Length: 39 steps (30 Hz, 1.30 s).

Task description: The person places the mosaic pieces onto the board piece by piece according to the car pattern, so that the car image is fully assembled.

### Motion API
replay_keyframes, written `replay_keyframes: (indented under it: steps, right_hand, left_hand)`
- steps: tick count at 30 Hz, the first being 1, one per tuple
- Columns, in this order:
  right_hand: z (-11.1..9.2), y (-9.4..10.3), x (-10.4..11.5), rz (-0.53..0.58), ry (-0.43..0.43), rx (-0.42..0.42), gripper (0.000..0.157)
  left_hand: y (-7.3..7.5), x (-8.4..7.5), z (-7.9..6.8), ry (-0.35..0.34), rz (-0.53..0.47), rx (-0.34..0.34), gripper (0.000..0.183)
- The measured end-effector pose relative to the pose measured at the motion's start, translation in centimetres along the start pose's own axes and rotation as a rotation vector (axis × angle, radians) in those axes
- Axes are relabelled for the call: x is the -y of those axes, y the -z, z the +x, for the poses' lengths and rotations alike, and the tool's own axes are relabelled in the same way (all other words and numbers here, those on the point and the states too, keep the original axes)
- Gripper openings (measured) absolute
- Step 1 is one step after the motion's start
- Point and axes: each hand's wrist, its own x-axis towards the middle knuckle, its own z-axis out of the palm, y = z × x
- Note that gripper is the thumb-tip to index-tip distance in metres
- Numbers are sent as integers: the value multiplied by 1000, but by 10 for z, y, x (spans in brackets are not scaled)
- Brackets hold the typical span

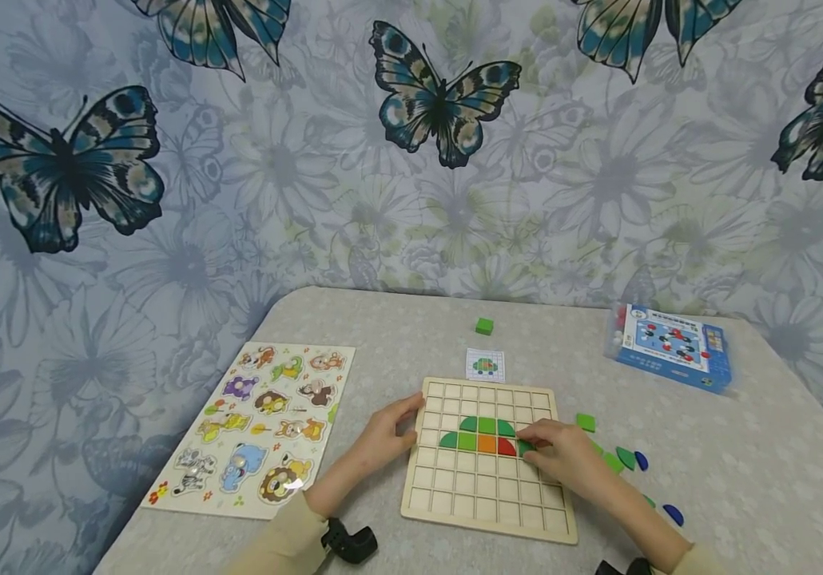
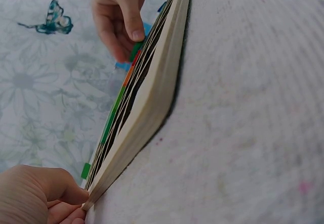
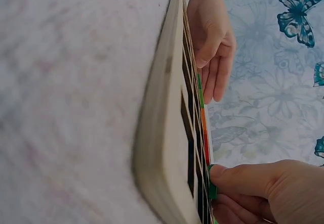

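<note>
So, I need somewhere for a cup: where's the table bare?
Bare patches: between the green block and blue box; in front of that box, right of the loose pieces; and between that block and the animal puzzle. Crowded: right of the grid board, around the right hand, and left of it, around the left hand.

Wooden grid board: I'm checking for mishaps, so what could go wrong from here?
The right hand, pinching a dark green piece, might nudge the neighboring red tile. Its forearm, close to a loose blue half-circle, could sweep that away. If the left hand shifts the wooden grid board, it may bump the pattern card just beyond.
</note>
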Motion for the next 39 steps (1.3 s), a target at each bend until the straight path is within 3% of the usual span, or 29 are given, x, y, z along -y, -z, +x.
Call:
replay_keyframes:
  steps: [14, 20, 24, 30, 35, 39]
  right_hand:
    - [-1, -3, -3, -20, 33, -21, 25]
    - [-2, 1, -2, 43, -1, -10, 25]
    - [-3, 20, 0, 59, -51, -55, 26]
    - [-19, 65, -16, -59, -97, -170, 24]
    - [-45, 95, -33, 44, -271, -129, 32]
    - [-63, 102, -44, 110, -389, -93, 37]
  left_hand:
    - [0, -2, 1, -13, 0, 2, 60]
    - [0, -1, 1, -22, -8, 6, 61]
    - [1, 1, 1, -27, -2, 6, 61]
    - [2, 3, 1, -24, -6, -12, 61]
    - [0, 2, 2, -14, -27, -14, 61]
    - [-2, 2, 2, 7, -40, -11, 62]
